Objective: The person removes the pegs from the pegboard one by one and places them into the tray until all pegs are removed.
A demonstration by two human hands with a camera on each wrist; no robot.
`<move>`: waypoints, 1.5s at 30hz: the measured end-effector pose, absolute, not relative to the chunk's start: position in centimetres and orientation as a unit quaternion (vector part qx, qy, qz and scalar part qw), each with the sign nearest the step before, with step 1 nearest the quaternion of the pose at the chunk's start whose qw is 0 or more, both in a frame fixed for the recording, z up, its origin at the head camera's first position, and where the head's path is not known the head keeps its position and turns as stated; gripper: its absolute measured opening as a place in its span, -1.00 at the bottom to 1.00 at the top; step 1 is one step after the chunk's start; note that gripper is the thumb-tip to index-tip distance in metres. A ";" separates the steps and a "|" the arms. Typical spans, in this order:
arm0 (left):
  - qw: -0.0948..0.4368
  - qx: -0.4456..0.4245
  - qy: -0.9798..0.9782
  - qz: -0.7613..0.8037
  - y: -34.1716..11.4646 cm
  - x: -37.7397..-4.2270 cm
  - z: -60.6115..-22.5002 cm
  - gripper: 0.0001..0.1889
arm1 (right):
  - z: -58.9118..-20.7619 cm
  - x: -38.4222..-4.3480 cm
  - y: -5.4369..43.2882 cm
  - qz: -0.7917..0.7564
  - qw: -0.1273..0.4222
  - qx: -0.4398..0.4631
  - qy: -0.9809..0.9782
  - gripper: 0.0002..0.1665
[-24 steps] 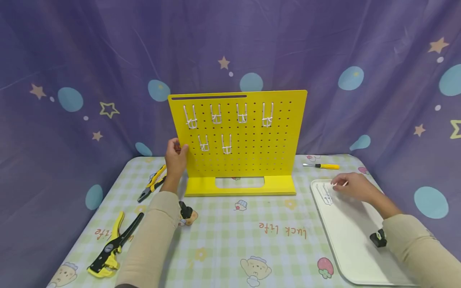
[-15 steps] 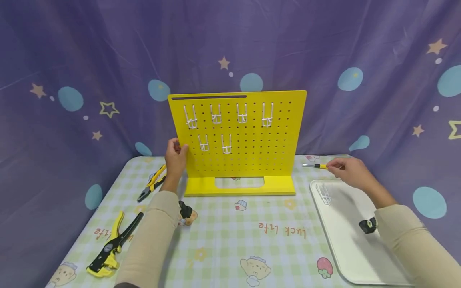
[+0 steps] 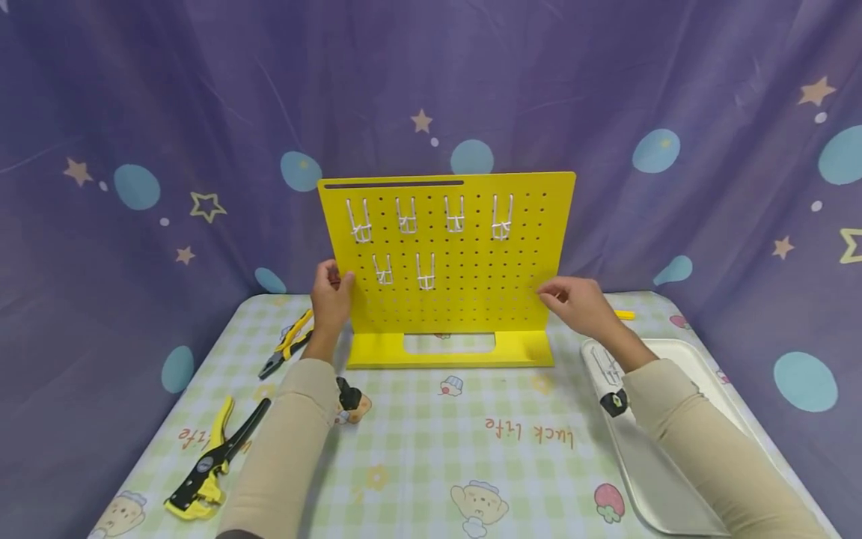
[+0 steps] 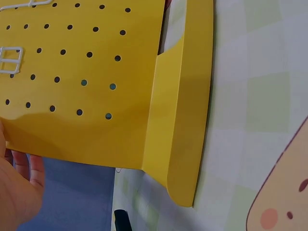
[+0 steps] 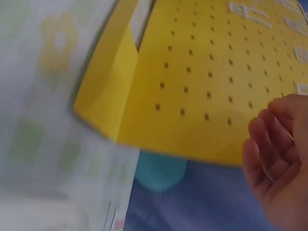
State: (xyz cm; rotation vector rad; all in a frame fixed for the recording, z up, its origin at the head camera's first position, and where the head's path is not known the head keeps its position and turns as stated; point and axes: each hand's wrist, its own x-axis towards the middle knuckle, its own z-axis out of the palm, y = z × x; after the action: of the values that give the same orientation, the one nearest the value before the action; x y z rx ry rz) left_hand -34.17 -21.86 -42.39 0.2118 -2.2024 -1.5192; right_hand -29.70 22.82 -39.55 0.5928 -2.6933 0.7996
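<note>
A yellow pegboard [image 3: 471, 299] stands upright on its base, with several white wire hooks [image 3: 426, 273] hung in two rows. At its left edge my left hand [image 3: 331, 299] grips the board, thumb in front and fingers behind. My right hand [image 3: 579, 303] is by the board's right edge, thumb and fingertips drawn together. It pinches a white wire hook, almost wholly hidden by the fingers now. In the right wrist view the curled fingers [image 5: 262, 154] are close before the board's holes. Beneath the right forearm, white wire hooks [image 3: 608, 365] lie in a pale tray [image 3: 673, 486].
Yellow-handled pliers [image 3: 286, 346] and a yellow-and-black wire stripper [image 3: 209, 468] lie on the left of the checked tablecloth [image 3: 417, 449]. Behind the right hand the yellow handle of a screwdriver [image 3: 625, 315] shows. A purple curtain [image 3: 431, 75] hangs behind.
My right hand has lifted from the tray, where it pinched a white wire hook, and moved left to the board's right edge. My left hand keeps its grip on the board.
</note>
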 end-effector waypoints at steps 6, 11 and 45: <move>0.235 0.064 -0.801 -0.547 -22.0 -34.2 -42.3 -0.66 | -40.1 -30.7 18.7 0.288 0.121 0.207 -0.927 -0.74; 0.237 0.064 -0.801 -0.546 -22.1 -34.2 -42.1 -0.66 | -40.5 -31.4 15.0 0.291 0.138 0.213 -0.922 -0.70; 0.230 0.061 -0.820 -0.521 -22.3 -33.6 -42.0 -0.65 | -40.5 -33.4 2.9 0.246 0.210 0.194 -0.926 -0.77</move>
State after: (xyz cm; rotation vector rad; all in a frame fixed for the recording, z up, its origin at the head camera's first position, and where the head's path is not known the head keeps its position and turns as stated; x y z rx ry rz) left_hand -33.62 -22.27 -42.02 0.1671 -2.2562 -1.4327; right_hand -33.36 2.93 -40.51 0.5407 -2.5744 0.6833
